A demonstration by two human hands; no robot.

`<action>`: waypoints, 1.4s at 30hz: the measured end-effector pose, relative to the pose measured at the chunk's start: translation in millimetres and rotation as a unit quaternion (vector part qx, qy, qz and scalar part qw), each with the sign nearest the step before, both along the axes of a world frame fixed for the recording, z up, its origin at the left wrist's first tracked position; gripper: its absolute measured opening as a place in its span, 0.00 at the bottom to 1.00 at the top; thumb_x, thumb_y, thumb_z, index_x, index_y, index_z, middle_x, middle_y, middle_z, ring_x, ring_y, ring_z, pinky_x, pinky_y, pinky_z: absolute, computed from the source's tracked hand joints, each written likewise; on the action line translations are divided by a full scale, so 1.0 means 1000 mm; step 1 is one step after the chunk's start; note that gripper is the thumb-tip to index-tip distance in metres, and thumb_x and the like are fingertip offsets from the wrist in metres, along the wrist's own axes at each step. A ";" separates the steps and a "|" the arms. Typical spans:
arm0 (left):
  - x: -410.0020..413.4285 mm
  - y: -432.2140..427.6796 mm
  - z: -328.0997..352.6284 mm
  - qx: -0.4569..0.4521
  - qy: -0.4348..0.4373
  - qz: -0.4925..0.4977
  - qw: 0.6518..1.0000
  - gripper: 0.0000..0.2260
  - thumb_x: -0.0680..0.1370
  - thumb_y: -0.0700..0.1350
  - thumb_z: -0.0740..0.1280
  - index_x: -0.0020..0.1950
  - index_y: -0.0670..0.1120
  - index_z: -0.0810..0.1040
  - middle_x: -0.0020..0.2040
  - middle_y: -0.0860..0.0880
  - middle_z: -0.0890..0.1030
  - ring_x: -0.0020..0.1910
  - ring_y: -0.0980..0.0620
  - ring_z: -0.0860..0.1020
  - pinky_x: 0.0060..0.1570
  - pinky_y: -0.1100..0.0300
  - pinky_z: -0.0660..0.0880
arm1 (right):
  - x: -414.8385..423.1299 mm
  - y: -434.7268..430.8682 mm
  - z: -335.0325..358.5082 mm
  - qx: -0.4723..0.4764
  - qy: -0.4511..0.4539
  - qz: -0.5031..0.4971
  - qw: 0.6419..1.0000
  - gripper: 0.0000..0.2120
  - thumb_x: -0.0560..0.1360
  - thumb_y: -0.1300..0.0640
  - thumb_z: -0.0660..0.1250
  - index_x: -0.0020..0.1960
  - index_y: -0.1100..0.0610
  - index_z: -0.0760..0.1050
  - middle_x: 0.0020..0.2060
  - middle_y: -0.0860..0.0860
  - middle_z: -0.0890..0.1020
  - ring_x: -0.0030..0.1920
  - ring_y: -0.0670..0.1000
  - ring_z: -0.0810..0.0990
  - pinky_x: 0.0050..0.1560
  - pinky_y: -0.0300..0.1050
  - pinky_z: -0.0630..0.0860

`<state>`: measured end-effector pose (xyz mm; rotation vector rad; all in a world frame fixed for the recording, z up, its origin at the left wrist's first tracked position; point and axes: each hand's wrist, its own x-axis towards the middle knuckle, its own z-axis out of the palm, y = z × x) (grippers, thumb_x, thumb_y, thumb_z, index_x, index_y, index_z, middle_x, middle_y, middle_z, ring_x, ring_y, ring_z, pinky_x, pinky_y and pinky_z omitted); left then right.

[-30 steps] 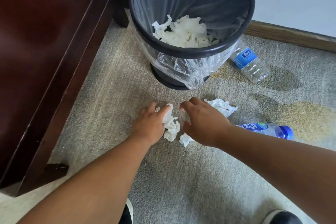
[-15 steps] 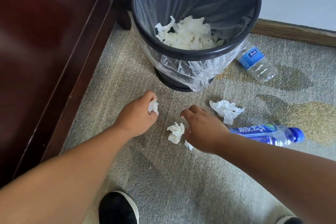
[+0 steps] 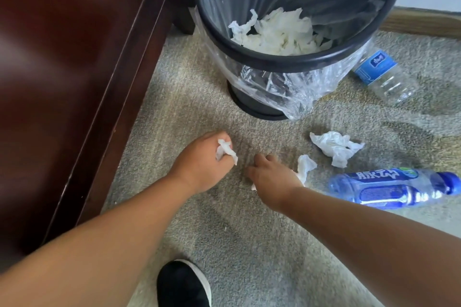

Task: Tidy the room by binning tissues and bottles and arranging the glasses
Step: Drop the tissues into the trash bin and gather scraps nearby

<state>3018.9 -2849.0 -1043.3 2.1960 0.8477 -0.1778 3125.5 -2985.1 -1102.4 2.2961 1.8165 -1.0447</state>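
Our right hand (image 3: 272, 176) has moved onto the floor tissue (image 3: 306, 167) and grips it. Our left hand (image 3: 202, 162) clutches a second tissue (image 3: 225, 152). The bin (image 3: 287, 61) holds crumpled tissues (image 3: 279, 32).

Black round plastic bin (image 3: 287, 61), white crumpled paper tissues (image 3: 334, 147), translucent blue plastic bottle (image 3: 389, 188), clear blue-labelled plastic bottle (image 3: 384, 77), speckled grey-beige carpet (image 3: 224, 219), dark red-brown wooden cabinet (image 3: 62, 70)

Left hand (image 3: 199, 167) grips small tissue (image 3: 225, 151), right hand (image 3: 272, 177) another tissue (image 3: 306, 166).
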 end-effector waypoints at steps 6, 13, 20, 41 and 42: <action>0.003 0.000 0.001 -0.005 0.011 0.021 1.000 0.04 0.72 0.47 0.65 0.40 0.47 0.72 0.38 0.50 0.77 0.37 0.49 0.74 0.35 0.54 0.70 | 0.019 0.000 0.011 0.057 0.005 -0.023 0.998 0.16 0.71 0.68 0.60 0.57 0.58 0.71 0.52 0.56 0.72 0.52 0.58 0.70 0.48 0.49 0.71; 0.020 -0.007 0.001 -0.031 -0.003 0.039 0.999 0.09 0.67 0.51 0.60 0.39 0.46 0.72 0.35 0.49 0.76 0.34 0.48 0.73 0.32 0.53 0.69 | 0.036 -0.038 0.014 -0.014 -0.082 -0.021 0.996 0.22 0.74 0.44 0.62 0.65 0.52 0.66 0.60 0.54 0.68 0.61 0.58 0.67 0.56 0.56 0.70; 0.020 -0.011 -0.003 -0.033 -0.005 0.034 0.999 0.07 0.67 0.51 0.61 0.37 0.47 0.72 0.32 0.50 0.75 0.31 0.50 0.71 0.30 0.55 0.68 | 0.024 -0.044 0.005 -0.086 -0.118 -0.015 0.989 0.37 0.68 0.40 0.71 0.69 0.49 0.56 0.67 0.55 0.59 0.66 0.63 0.59 0.59 0.63 0.67; 0.039 -0.016 -0.001 -0.005 -0.018 -0.018 1.000 0.06 0.69 0.51 0.62 0.40 0.50 0.72 0.36 0.52 0.77 0.36 0.51 0.75 0.35 0.55 0.71 | 0.107 -0.033 0.029 0.026 -0.131 -0.121 0.984 0.23 0.74 0.66 0.62 0.66 0.52 0.65 0.57 0.56 0.69 0.55 0.56 0.68 0.45 0.48 0.74; 0.039 -0.016 -0.002 -0.004 -0.019 -0.021 1.000 0.05 0.70 0.51 0.62 0.40 0.50 0.72 0.36 0.52 0.77 0.36 0.51 0.74 0.34 0.56 0.71 | 0.112 -0.035 0.028 0.011 -0.138 -0.128 0.982 0.23 0.73 0.65 0.63 0.66 0.51 0.66 0.57 0.56 0.69 0.56 0.56 0.68 0.44 0.48 0.74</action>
